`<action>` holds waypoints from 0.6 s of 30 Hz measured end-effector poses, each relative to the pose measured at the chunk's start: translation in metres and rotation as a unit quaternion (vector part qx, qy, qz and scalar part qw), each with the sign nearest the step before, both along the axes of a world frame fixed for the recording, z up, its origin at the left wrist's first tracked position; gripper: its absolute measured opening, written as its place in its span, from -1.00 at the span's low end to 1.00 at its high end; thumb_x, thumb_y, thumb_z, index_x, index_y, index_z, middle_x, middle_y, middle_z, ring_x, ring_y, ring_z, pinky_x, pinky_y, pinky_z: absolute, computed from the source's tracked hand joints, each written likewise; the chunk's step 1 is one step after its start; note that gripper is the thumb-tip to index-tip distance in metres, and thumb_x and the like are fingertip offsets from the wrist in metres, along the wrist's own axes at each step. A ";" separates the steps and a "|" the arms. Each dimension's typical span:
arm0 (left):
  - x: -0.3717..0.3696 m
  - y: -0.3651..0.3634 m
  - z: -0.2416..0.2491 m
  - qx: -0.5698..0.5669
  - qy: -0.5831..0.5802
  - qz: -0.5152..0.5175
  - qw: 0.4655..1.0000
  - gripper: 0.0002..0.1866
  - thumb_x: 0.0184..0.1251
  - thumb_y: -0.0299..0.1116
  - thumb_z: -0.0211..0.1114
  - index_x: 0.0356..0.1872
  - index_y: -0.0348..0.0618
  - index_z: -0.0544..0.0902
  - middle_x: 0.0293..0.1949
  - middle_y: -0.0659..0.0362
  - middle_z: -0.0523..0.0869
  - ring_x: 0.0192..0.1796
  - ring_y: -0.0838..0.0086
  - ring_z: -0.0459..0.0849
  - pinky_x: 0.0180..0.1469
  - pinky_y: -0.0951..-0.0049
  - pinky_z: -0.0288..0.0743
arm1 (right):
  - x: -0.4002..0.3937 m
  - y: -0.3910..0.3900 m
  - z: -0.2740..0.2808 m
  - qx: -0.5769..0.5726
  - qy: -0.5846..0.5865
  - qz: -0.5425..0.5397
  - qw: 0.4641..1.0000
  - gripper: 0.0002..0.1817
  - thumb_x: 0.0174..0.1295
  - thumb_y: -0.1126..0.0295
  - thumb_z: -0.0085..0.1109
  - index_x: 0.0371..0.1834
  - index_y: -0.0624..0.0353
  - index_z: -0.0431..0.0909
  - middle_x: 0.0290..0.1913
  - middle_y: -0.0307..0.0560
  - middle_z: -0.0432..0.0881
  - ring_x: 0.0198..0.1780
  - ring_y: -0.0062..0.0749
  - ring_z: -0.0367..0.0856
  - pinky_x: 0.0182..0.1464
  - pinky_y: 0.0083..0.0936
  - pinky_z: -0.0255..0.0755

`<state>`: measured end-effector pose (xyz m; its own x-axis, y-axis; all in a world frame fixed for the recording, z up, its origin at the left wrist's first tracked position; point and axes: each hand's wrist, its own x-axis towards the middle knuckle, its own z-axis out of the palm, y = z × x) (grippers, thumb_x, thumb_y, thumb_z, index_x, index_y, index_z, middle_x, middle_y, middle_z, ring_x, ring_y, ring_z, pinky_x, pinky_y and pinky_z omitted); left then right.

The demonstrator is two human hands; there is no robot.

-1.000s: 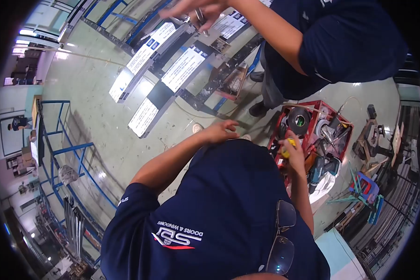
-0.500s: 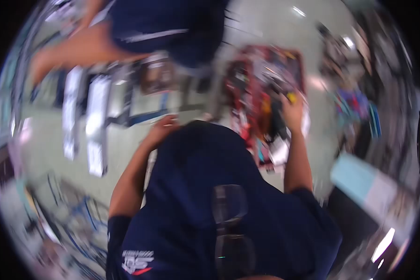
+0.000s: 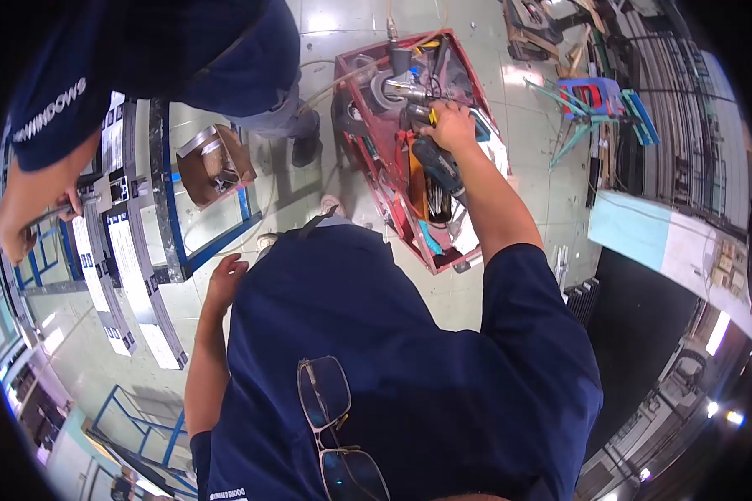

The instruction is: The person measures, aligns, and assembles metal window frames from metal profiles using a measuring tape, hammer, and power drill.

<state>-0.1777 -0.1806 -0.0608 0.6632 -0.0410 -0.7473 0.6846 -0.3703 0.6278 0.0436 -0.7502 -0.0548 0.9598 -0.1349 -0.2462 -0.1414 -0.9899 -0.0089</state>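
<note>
Right hand [image 3: 449, 125], at one o'clock, closes on a yellow-handled tool [image 3: 434, 118] inside the red toolbox [image 3: 353, 125], lifting it clear. Left hand [image 3: 226, 280], at nine o'clock, hangs open and empty for balance.

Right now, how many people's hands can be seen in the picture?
3. The wearer's right hand reaches into the red tool crate; the left hand hangs open beside the body; a co-worker's hand grips a metal frame piece. The co-worker's other hand is hidden.
</note>
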 end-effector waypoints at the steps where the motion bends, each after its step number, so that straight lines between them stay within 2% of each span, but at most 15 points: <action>1: 0.000 0.005 0.006 0.045 -0.009 -0.006 0.999 -0.48 0.45 -0.18 0.31 0.31 -0.26 0.52 0.03 0.08 0.76 -0.02 0.47 0.70 0.06 0.50 0.53 | 0.010 0.003 0.007 -0.019 0.069 0.019 0.997 -0.24 0.05 -0.13 0.45 0.34 -0.13 0.49 0.30 -0.03 0.52 0.31 0.09 0.45 0.29 0.04 0.37; 2: 0.000 0.007 0.016 0.089 -0.016 -0.013 0.996 -0.46 0.44 -0.14 0.33 0.30 -0.26 0.52 0.03 0.07 0.76 -0.02 0.46 0.70 0.06 0.49 0.53 | 0.018 0.006 0.013 -0.038 0.139 0.037 0.989 -0.22 0.05 -0.19 0.43 0.34 -0.12 0.49 0.34 -0.03 0.51 0.35 0.11 0.42 0.31 0.06 0.34; 3: -0.001 0.010 0.027 0.103 -0.028 -0.019 0.994 -0.42 0.40 -0.11 0.36 0.30 -0.27 0.52 0.04 0.04 0.75 -0.03 0.45 0.68 0.02 0.47 0.51 | 0.029 0.011 0.016 -0.057 0.195 0.019 0.979 -0.22 0.11 -0.30 0.30 0.32 -0.12 0.51 0.39 -0.03 0.49 0.40 0.12 0.40 0.35 0.09 0.30; 6: -0.025 0.029 0.033 0.091 -0.045 0.065 0.993 -0.43 0.40 -0.11 0.35 0.29 -0.27 0.53 -0.08 0.11 0.74 -0.16 0.48 0.61 -0.08 0.45 0.49 | 0.067 0.010 0.017 -0.021 0.216 -0.029 0.976 -0.28 0.20 -0.32 0.19 0.29 -0.11 0.54 0.38 -0.01 0.50 0.39 0.09 0.44 0.35 0.10 0.31; 7: -0.037 0.037 0.032 0.089 -0.043 0.071 0.993 -0.44 0.40 -0.07 0.32 0.29 -0.19 0.53 -0.10 0.18 0.71 -0.17 0.52 0.60 -0.14 0.47 0.45 | 0.073 0.005 0.013 -0.024 0.216 -0.022 0.976 -0.28 0.20 -0.32 0.19 0.29 -0.11 0.54 0.38 -0.01 0.50 0.39 0.09 0.44 0.35 0.10 0.31; 8: -0.046 0.037 0.036 0.089 -0.040 0.082 0.992 -0.45 0.40 -0.03 0.30 0.30 -0.10 0.53 -0.12 0.25 0.69 -0.18 0.56 0.59 -0.20 0.50 0.40 | 0.078 -0.006 0.003 -0.047 0.147 -0.003 0.988 -0.39 0.23 -0.18 0.16 0.27 -0.12 0.56 0.37 -0.01 0.51 0.36 0.08 0.47 0.33 0.08 0.34; 9: -0.057 0.040 0.042 0.129 -0.002 0.082 0.988 -0.45 0.40 -0.04 0.31 0.29 -0.15 0.54 -0.03 0.14 0.72 -0.08 0.46 0.67 -0.09 0.42 0.50 | 0.088 -0.016 -0.006 -0.067 0.077 0.022 0.995 -0.48 0.27 -0.05 0.14 0.25 -0.13 0.59 0.36 0.00 0.52 0.32 0.06 0.50 0.32 0.05 0.37; 10: -0.067 0.039 0.040 0.135 0.002 0.107 0.985 -0.45 0.40 -0.04 0.31 0.29 -0.15 0.54 -0.03 0.14 0.72 -0.08 0.46 0.67 -0.09 0.42 0.50 | 0.104 -0.020 -0.012 -0.080 0.006 0.057 0.995 -0.57 0.31 0.09 0.12 0.23 -0.15 0.61 0.35 0.01 0.52 0.29 0.04 0.53 0.31 0.03 0.40; 11: -0.083 0.042 0.039 0.172 -0.013 0.077 0.982 -0.44 0.39 -0.07 0.33 0.27 -0.21 0.54 -0.02 0.05 0.74 -0.02 0.37 0.70 -0.01 0.37 0.53 | 0.114 -0.025 -0.011 -0.092 0.020 0.113 0.989 -0.60 0.29 0.23 0.08 0.19 -0.15 0.63 0.34 -0.01 0.54 0.28 0.04 0.54 0.34 -0.09 0.40; 13: -0.128 0.056 0.045 0.270 -0.027 -0.001 0.963 -0.42 0.35 -0.08 0.36 0.25 -0.27 0.55 0.06 -0.12 0.73 0.13 0.14 0.72 0.16 0.25 0.56 | 0.135 -0.044 -0.043 -0.080 0.007 0.194 0.978 -0.62 0.28 0.25 0.11 0.15 -0.08 0.66 0.43 0.01 0.42 0.44 0.02 0.34 0.49 -0.14 0.19; 14: -0.127 0.040 0.079 0.266 0.063 0.052 0.960 -0.42 0.33 -0.05 0.37 0.24 -0.23 0.57 0.08 -0.10 0.73 0.09 0.10 0.73 0.15 0.23 0.57 | 0.133 -0.043 -0.043 -0.152 -0.042 0.255 0.954 -0.60 0.31 0.21 0.04 0.16 -0.02 0.66 0.36 -0.09 0.51 0.38 -0.15 0.43 0.47 -0.15 0.20; 15: -0.140 0.042 0.090 0.289 0.082 0.042 0.953 -0.41 0.32 -0.02 0.38 0.25 -0.18 0.57 0.09 -0.07 0.72 0.08 0.08 0.72 0.16 0.20 0.57 | 0.131 -0.032 -0.021 -0.182 -0.012 0.313 0.932 -0.61 0.29 0.20 0.08 0.16 -0.13 0.68 0.42 -0.11 0.46 0.50 -0.12 0.27 0.60 -0.08 -0.13; 16: -0.151 0.045 0.098 0.311 0.104 0.037 0.944 -0.42 0.33 -0.02 0.37 0.26 -0.14 0.56 0.08 -0.06 0.73 0.08 0.08 0.72 0.16 0.19 0.57 | 0.130 -0.032 -0.021 -0.185 0.019 0.302 0.935 -0.64 0.26 0.19 0.12 0.12 -0.25 0.70 0.45 -0.13 0.43 0.55 -0.09 0.19 0.62 0.06 -0.32; 17: -0.157 0.045 0.107 0.331 0.127 0.051 0.934 -0.42 0.33 -0.01 0.37 0.27 -0.12 0.56 0.08 -0.06 0.73 0.08 0.08 0.72 0.16 0.20 0.57 | 0.129 -0.027 -0.020 -0.206 0.030 0.291 0.934 -0.65 0.27 0.17 0.11 0.10 -0.34 0.70 0.46 -0.13 0.42 0.56 -0.08 0.18 0.60 0.16 -0.35; 18: -0.166 0.049 0.117 0.342 0.135 0.076 0.927 -0.42 0.33 -0.01 0.37 0.27 -0.12 0.56 0.08 -0.06 0.73 0.08 0.08 0.72 0.16 0.20 0.57 | 0.132 -0.035 -0.030 -0.208 0.008 0.305 0.929 -0.67 0.29 0.16 0.08 0.06 -0.27 0.71 0.40 -0.13 0.50 0.53 -0.15 0.26 0.58 0.23 -0.32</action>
